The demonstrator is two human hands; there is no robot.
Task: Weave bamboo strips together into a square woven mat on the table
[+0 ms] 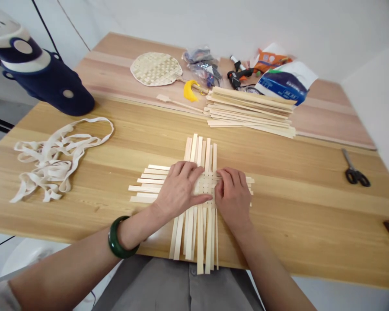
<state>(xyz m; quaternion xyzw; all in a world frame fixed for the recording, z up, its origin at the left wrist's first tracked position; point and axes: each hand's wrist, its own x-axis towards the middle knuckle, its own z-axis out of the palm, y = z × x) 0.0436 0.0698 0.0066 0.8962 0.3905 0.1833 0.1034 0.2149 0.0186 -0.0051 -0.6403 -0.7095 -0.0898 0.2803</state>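
Several thin pale bamboo strips cross in a flat weave (206, 186) on the light wooden table (116, 147). My left hand (180, 190) lies on the weave's left side, its fingers spread and its thumb reaching across. A green bangle (119, 238) circles that wrist. My right hand (233, 198) presses on the right side, its fingers curled slightly. The weave's centre is mostly hidden under both hands, while loose strip ends stick out on all sides.
Behind lie a stack of bamboo strips (249, 110), a round woven fan (156, 69), plastic bags (201, 67) and a glue gun (235, 75). A tangled cream strap (55, 162) lies left, scissors (355, 175) right. A dark blue appliance (42, 71) overhangs the upper left.
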